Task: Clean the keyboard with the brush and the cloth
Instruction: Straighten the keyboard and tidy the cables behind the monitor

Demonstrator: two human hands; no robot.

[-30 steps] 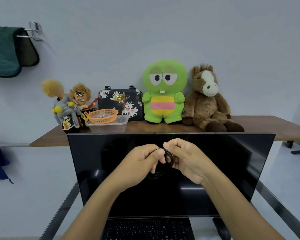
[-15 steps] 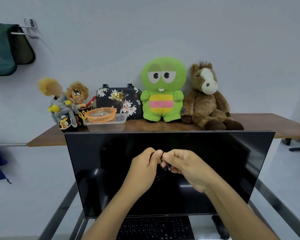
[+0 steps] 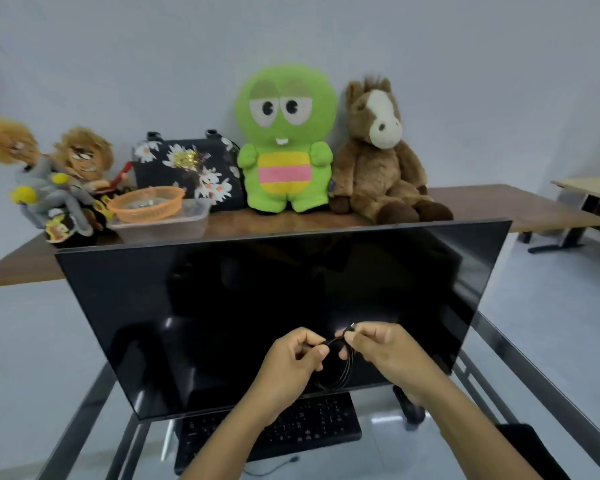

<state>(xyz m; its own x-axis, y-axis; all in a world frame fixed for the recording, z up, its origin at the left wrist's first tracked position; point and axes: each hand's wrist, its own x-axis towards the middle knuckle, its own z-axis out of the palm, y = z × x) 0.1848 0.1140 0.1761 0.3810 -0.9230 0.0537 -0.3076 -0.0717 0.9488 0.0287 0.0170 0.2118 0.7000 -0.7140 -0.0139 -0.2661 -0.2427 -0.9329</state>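
Black cable [image 3: 340, 372], coiled in a small loop, hangs between your two hands in the head view, in front of the dark monitor [image 3: 257, 306]. Your left hand [image 3: 293, 358] has its fingers curled, thumb and forefinger pinching the bundle at its top; your right hand [image 3: 381, 351] pinches the free end, where a small metal plug shows just past the fingertips [image 3: 349, 336]. The loop droops below both grips. The keyboard [image 3: 312, 427] lies below your fingers, on the glass desk [image 3: 499, 344] at the foot of the monitor, part hidden by your left forearm; a thin cable end trails from under its near edge. A dark mouse [image 3: 409, 407] sits just beyond your right wrist. No brush and no cloth can be identified in this view. Judgement: cleaning has not begun; you appear to be tidying the lead first. Brushing and wiping both remain.
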